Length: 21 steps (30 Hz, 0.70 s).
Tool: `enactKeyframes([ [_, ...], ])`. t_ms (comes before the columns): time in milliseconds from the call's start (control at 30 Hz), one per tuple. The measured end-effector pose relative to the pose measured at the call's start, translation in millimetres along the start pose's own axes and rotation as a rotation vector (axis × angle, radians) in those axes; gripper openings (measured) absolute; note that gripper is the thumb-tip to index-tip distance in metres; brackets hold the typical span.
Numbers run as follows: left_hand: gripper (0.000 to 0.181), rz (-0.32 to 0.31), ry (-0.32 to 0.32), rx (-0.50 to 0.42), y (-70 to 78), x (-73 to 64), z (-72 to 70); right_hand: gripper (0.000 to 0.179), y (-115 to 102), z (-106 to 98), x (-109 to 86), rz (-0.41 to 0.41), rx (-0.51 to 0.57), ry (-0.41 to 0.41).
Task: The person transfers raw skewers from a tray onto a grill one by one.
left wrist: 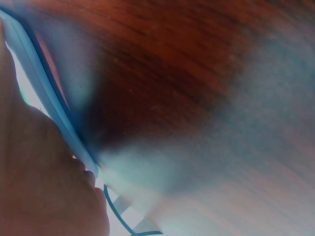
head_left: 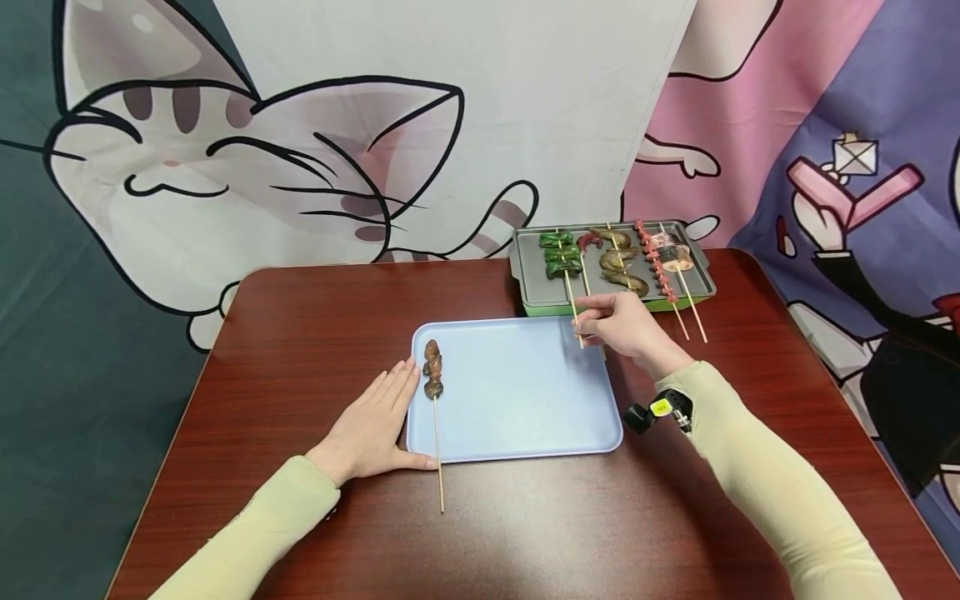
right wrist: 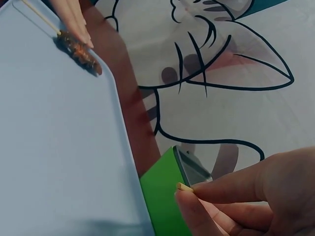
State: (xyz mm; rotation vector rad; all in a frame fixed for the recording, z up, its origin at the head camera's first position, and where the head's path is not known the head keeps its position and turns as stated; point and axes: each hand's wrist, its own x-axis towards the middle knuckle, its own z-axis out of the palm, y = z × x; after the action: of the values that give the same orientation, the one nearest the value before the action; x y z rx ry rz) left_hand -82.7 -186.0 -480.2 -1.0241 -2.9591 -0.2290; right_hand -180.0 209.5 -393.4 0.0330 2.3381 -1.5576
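My left hand (head_left: 371, 429) rests along the left edge of a light blue tray (head_left: 517, 392), fingers straight and thumb at the near rim. Beside those fingers lies a skewer of brown pieces (head_left: 432, 367), its stick reaching past the tray's near edge. My right hand (head_left: 626, 329), above the tray's far right corner, pinches the stick of a skewer of green vegetable pieces (head_left: 561, 255) between thumb and fingers. That skewer's loaded end overlaps the grey grill pan (head_left: 531, 287) in the head view. In the right wrist view the pinched stick end (right wrist: 184, 187) shows at the fingertips.
On the pan lie a dark red skewer (head_left: 589, 241), shrimp skewers (head_left: 618, 261), a pink-red skewer (head_left: 655, 258) and a skewer of pale, dark-skinned chunks (head_left: 672, 252). The pan has green sides (right wrist: 165, 196). A printed cloth (head_left: 480, 125) hangs behind the brown table (head_left: 337, 317).
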Motion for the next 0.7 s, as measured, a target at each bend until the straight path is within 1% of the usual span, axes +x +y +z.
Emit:
enactKeyframes([
  [167, 0.133, -0.004, -0.014, 0.015, -2.5, -0.2, 4.8, 0.046, 3, -1, 0.9, -0.001, -0.016, -0.005],
  [300, 0.133, -0.004, -0.014, 0.017, -3.1, -0.3, 6.1, 0.046, 4, -2, -0.4, -0.014, -0.032, -0.003],
  [500, 0.134, -0.001, -0.015, 0.014, -3.2, -0.3, 6.4, 0.044, 2, -4, -5.2, -0.048, -0.062, 0.002],
  [700, 0.134, -0.001, -0.017, 0.045, -5.7, -0.3, 10.2, 0.045, -1, -6, -10.1, -0.051, -0.088, -0.009],
])
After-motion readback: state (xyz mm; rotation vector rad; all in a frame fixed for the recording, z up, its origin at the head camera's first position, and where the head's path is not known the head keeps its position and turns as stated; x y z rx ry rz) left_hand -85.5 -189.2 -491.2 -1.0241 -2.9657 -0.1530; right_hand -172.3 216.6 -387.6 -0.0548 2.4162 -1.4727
